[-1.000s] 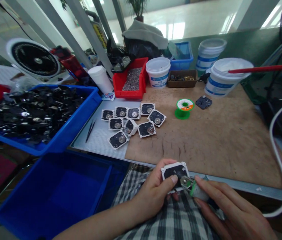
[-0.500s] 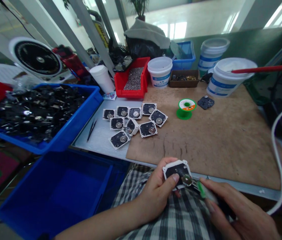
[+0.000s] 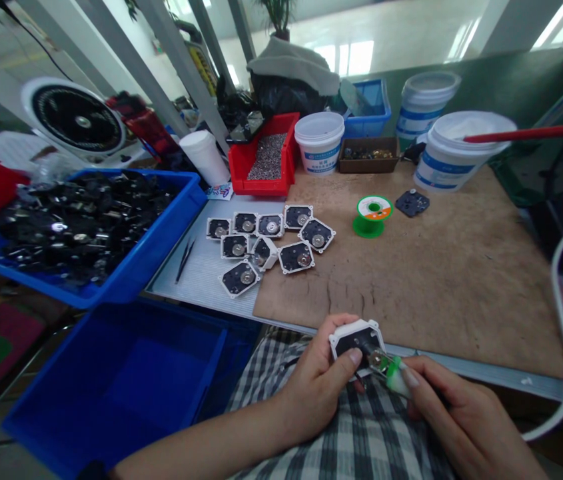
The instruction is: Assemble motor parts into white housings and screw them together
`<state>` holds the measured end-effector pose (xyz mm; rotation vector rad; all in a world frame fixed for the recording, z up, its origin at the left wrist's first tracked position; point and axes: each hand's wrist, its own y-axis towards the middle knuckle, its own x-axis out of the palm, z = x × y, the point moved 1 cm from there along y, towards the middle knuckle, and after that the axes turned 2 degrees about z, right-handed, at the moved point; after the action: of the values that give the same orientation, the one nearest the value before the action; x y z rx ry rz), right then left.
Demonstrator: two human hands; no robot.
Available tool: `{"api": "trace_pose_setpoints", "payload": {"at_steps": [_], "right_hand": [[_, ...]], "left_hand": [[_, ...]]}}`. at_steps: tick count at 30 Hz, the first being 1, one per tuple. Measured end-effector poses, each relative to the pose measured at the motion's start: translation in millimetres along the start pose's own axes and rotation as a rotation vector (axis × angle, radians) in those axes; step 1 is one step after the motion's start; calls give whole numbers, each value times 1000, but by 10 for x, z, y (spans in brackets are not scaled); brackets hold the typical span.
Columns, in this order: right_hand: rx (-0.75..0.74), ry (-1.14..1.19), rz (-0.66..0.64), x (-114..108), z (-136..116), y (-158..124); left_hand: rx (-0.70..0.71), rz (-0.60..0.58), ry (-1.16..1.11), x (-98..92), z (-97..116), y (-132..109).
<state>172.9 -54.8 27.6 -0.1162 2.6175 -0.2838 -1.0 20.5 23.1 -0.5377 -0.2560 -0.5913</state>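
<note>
Nine white-framed black square plates (image 3: 296, 257) lie left of the tan fibreboard board (image 3: 411, 300) — three white plastic tubs with blue bands (image 3: 320, 150) stand at its far edge, and one green solder spool (image 3: 371, 217) sits on it.

Nothing readable right now, folks: the blue print on the round white plastic tub (image 3: 317, 160) beside the red plastic parts bin (image 3: 261, 185) is too small to make out.

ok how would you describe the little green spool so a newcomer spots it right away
Start at the big brown board on the bench. Near its far edge, left of the white tub with the red stick, lies a small green spool. It sits between the white-edged black plates and a lone dark plate, and is the only green thing there.
</note>
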Motion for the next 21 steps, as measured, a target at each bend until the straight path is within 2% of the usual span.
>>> {"api": "trace_pose_setpoints", "payload": {"at_steps": [14,21], "right_hand": [[-67,-74,44,-18,-46,31],[-7,-37,20,-3,-27,47]], "left_hand": [[21,21,64,5,56,-32],[25,38,90,10,30,6]]}}
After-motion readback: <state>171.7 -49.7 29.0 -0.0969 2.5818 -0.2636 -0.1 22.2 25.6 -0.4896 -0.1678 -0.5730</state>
